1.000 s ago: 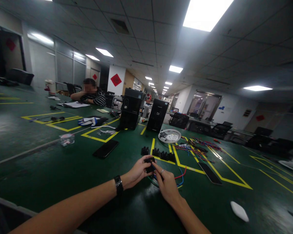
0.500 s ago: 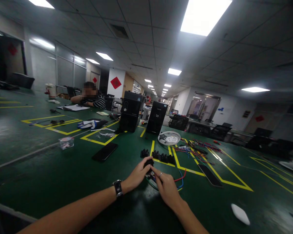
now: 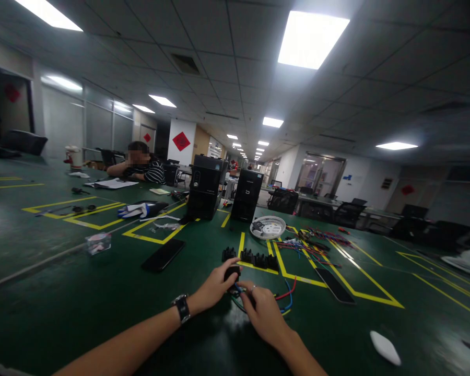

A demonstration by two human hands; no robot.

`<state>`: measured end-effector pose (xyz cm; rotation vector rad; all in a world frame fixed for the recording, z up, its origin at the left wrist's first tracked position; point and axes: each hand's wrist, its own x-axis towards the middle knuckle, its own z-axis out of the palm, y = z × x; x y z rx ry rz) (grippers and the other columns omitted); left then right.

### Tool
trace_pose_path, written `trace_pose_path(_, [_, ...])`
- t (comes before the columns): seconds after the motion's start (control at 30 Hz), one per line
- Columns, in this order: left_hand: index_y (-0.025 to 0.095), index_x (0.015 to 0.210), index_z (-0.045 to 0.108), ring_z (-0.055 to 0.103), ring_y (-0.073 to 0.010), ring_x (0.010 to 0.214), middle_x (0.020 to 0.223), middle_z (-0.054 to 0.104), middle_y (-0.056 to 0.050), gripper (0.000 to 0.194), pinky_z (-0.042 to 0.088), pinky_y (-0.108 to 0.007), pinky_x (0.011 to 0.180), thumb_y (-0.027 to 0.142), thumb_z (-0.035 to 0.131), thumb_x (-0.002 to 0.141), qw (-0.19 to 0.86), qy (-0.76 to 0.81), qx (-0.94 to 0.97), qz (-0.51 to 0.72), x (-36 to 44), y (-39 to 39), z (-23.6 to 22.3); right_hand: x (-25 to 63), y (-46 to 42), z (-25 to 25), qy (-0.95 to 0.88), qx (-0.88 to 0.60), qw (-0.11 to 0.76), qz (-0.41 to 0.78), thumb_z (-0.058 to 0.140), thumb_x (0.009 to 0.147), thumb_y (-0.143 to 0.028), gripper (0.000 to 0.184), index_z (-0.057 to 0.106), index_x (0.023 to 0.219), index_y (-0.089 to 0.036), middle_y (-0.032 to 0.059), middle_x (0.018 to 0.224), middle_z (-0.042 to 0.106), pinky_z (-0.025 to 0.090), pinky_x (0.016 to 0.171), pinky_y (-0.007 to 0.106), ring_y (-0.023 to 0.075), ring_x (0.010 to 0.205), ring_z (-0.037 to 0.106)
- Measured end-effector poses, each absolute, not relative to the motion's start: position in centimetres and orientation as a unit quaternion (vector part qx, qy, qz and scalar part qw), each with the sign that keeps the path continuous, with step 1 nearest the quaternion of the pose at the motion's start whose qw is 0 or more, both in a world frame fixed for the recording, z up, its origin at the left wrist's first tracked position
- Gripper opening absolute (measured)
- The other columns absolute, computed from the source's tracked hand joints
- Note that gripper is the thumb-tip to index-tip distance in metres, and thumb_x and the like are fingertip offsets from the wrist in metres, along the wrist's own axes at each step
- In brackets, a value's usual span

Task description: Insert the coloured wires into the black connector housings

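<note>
My left hand (image 3: 211, 288), with a dark watch on its wrist, is closed around a small black block-like part (image 3: 232, 271) above the green table. Close beside it on the right, my right hand (image 3: 265, 312) pinches a blue wire at the part's near side. The wire's tip is too small to make out. Red, blue and green wires (image 3: 290, 296) loop out from under my right hand. Just beyond both hands stands a row of similar black parts (image 3: 259, 259).
A white round basket (image 3: 267, 228) and a tangle of coloured wires (image 3: 309, 245) lie beyond, to the right. Black phones (image 3: 163, 255) lie on either side. Two black computer towers (image 3: 204, 187) stand farther back. A person (image 3: 139, 164) sits at the far left.
My right hand has drawn slightly away from the black part, and the blue wire now shows between the hands. The whole view has shifted a little.
</note>
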<state>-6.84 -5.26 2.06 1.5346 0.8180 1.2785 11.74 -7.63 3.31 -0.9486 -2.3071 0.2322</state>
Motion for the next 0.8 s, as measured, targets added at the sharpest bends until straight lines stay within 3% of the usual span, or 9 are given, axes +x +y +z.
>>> trace_pose_path(0.2, [0.023, 0.13, 0.048, 0.064, -0.0205, 0.086, 0.11, 0.065, -0.009, 0.05, 0.05, -0.028, 0.075, 0.034, 0.058, 0.083, 0.419, 0.363, 0.609, 0.568, -7.1, -4.8, 2.3, 11.8, -7.5, 3.5, -0.873, -0.353, 0.324, 0.096, 0.043, 0.093, -0.02, 0.031, 0.06, 0.12, -0.021, 0.0087, 0.112, 0.068, 0.046, 0.089, 0.034, 0.0224, 0.103, 0.063])
trace_pose_path(0.37, [0.021, 0.124, 0.043, 0.063, -0.0158, 0.072, 0.094, 0.064, -0.006, 0.048, 0.05, -0.027, 0.068, 0.042, 0.057, 0.083, 0.429, 0.354, 0.573, 0.602, -6.9, -4.6, 2.5, 11.6, -7.1, 3.3, -0.865, -0.364, 0.325, 0.116, 0.039, 0.097, -0.023, 0.026, 0.065, 0.101, -0.021, 0.0047, 0.09, 0.071, 0.047, 0.074, 0.027, 0.0188, 0.085, 0.066])
trace_pose_path(0.47, [0.021, 0.12, 0.042, 0.061, -0.0131, 0.061, 0.08, 0.06, -0.001, 0.046, 0.049, -0.025, 0.058, 0.054, 0.044, 0.088, 0.471, 0.339, 0.532, 0.616, -6.6, -4.9, 2.5, 11.3, -7.1, 3.2, -0.864, -0.362, 0.326, 0.129, 0.038, 0.097, -0.022, 0.026, 0.064, 0.098, -0.021, 0.0024, 0.082, 0.069, 0.045, 0.068, 0.025, 0.0167, 0.077, 0.065])
trace_pose_path(0.63, [0.021, 0.11, 0.049, 0.055, -0.0081, 0.049, 0.083, 0.056, 0.0, 0.043, 0.044, -0.021, 0.046, 0.056, 0.048, 0.085, 0.442, 0.343, 0.53, 0.637, -6.6, -4.5, 2.5, 12.0, -6.9, 4.2, -0.893, -0.339, 0.287, 0.077, 0.037, 0.098, -0.022, 0.025, 0.063, 0.098, -0.02, 0.0042, 0.082, 0.068, 0.045, 0.071, 0.025, 0.0173, 0.077, 0.065])
trace_pose_path(0.8, [0.025, 0.117, 0.036, 0.057, -0.0088, 0.052, 0.089, 0.058, -0.001, 0.042, 0.048, -0.022, 0.051, 0.052, 0.047, 0.087, 0.429, 0.302, 0.48, 0.703, -6.3, -3.9, 2.5, 11.8, -5.6, 4.5, -0.911, -0.302, 0.28, 0.004, 0.038, 0.097, -0.02, 0.025, 0.06, 0.108, -0.017, 0.0099, 0.096, 0.068, 0.046, 0.079, 0.028, 0.0196, 0.089, 0.064])
